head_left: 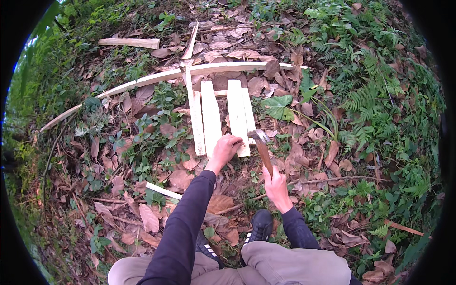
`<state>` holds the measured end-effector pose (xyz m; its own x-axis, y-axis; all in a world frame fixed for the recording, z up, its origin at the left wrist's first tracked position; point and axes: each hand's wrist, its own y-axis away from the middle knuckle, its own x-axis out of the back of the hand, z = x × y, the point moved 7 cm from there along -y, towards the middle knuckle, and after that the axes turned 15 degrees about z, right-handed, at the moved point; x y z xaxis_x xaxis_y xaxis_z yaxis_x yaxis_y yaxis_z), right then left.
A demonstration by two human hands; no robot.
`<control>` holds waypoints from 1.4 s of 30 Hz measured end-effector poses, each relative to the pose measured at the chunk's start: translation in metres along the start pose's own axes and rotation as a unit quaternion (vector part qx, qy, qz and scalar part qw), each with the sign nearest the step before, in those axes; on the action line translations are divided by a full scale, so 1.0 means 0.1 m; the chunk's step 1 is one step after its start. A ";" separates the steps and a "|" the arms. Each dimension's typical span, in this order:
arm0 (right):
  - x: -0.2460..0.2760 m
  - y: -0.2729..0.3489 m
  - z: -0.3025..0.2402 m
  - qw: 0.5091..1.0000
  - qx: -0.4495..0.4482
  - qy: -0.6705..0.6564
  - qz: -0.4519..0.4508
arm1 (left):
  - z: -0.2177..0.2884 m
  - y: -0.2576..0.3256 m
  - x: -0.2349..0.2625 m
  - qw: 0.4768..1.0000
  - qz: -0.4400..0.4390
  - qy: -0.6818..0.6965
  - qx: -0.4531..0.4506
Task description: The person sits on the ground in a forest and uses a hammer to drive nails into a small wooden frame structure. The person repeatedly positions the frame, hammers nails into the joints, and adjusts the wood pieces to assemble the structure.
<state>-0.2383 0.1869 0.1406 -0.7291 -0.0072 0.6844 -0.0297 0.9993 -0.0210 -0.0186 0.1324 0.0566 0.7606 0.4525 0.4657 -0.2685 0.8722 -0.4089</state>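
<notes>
My right hand (pixel 277 188) is wrapped round the wooden handle of a hammer (pixel 264 157), with its metal head raised beside my left hand. At the near end of a pale wooden board (pixel 235 107), the fingers of my left hand (pixel 225 151) are pinched together. Whatever they hold is too small to make out. Another pale board (pixel 210 111) lies to the left, its near end by my left hand. Narrower strips flank the pair, a left strip (pixel 196 126) and a right strip (pixel 248 111). A crosspiece (pixel 221 93) shows between the two boards.
Beyond the boards a long wooden strip (pixel 137 85) crosses the ground, with a split upright piece (pixel 188 45) over it. A short plank (pixel 129 43) lies far left, a thin stick (pixel 163 191) near left. Dry leaves, ferns and a thin branch (pixel 339 179) surround my shoes (pixel 260 227).
</notes>
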 end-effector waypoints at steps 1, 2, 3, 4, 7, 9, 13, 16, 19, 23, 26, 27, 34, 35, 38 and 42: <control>0.01 0.01 0.01 1.000 -0.003 0.001 -0.004 | 0.00 0.00 0.00 1.000 0.004 0.002 -0.004; 0.03 0.01 0.03 1.000 -0.006 0.001 -0.008 | 0.00 0.00 0.00 1.000 0.009 0.003 -0.009; 0.03 0.03 0.04 1.000 0.003 -0.004 -0.002 | 0.01 0.02 0.01 1.000 0.010 0.006 -0.012; 0.03 0.06 0.07 1.000 -0.005 -0.006 -0.002 | 0.01 0.02 0.00 1.000 0.005 0.007 -0.018; 0.00 0.11 0.14 1.000 -0.030 -0.008 -0.003 | 0.05 0.00 -0.02 0.999 -0.001 0.002 -0.035; -0.01 0.15 0.12 0.999 -0.032 -0.010 -0.002 | 0.06 0.00 -0.01 0.999 -0.003 -0.004 -0.034; 0.00 0.15 0.14 1.000 -0.024 -0.007 0.005 | 0.07 0.00 0.00 1.000 -0.004 -0.001 -0.022; 0.07 0.16 0.11 0.999 -0.024 -0.023 0.016 | 0.07 -0.02 -0.01 0.999 -0.033 -0.004 -0.022; 0.08 0.12 0.17 0.999 -0.041 -0.025 0.013 | 0.09 -0.04 0.01 0.995 -0.073 -0.022 -0.059; 0.17 0.13 0.29 0.997 -0.058 -0.024 0.034 | 0.15 -0.10 0.15 0.994 -0.053 -0.048 -0.077; 0.14 0.12 0.24 0.998 -0.055 -0.025 0.028 | 0.04 -0.03 0.24 0.993 -0.042 -0.090 -0.062; 0.14 0.14 0.24 0.998 -0.056 -0.020 0.024 | 0.06 0.01 0.22 0.989 -0.047 -0.114 -0.084; 0.09 0.18 0.33 0.998 -0.050 -0.024 0.010 | 0.17 0.18 0.02 0.973 -0.065 -0.218 -0.041; 0.09 0.19 0.32 0.999 -0.048 -0.024 0.007 | 0.19 0.21 0.02 0.972 -0.058 -0.224 -0.036; 0.05 0.20 0.33 0.998 -0.058 -0.025 0.001 | 0.21 0.34 0.01 0.969 -0.050 -0.242 -0.026; -0.02 0.21 0.27 0.998 -0.050 -0.021 0.009 | 0.24 0.48 -0.02 0.959 -0.026 -0.279 -0.038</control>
<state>-0.2558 0.2072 0.1189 -0.7575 0.0108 0.6527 0.0498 0.9979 0.0412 -0.0474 0.1784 0.0551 0.3309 0.4568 0.8257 -0.1801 0.8895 -0.4200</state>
